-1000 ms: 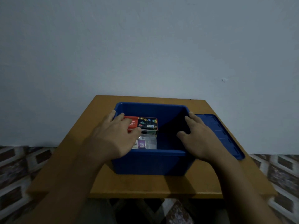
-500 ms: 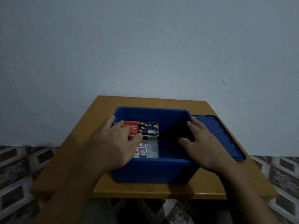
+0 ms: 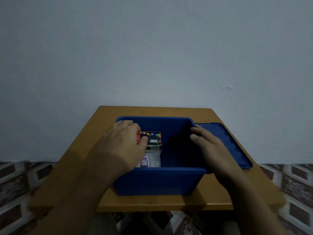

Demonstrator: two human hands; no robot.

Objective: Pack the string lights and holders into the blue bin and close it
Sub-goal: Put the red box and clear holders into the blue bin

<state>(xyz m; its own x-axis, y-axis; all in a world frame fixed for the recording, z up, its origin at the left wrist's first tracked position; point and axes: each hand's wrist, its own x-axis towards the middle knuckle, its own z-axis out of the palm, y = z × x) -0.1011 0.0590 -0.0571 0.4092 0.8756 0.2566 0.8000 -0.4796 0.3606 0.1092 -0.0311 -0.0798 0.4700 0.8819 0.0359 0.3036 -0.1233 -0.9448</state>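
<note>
The blue bin [image 3: 159,182] stands open on the wooden table [image 3: 81,167]. Inside on its left lies the red and black string lights box [image 3: 153,139], with a clear packet holding a purple card [image 3: 149,161] nearer to me. My left hand [image 3: 122,146] reaches into the bin's left side. Its fingers curl over the box's far left end and its thumb lies on the box top. My right hand [image 3: 208,146] rests along the bin's right rim with straight fingers, thumb inside the wall. The right half of the bin's floor is bare.
The blue lid [image 3: 232,146] lies flat on the table just right of the bin, partly under my right hand's side. A plain wall rises behind the table. Patterned floor tiles [image 3: 17,180] show on both sides below.
My left hand's fingers went from lying flat on the box to curling over its far left end. My right hand slid outward onto the bin's right rim.
</note>
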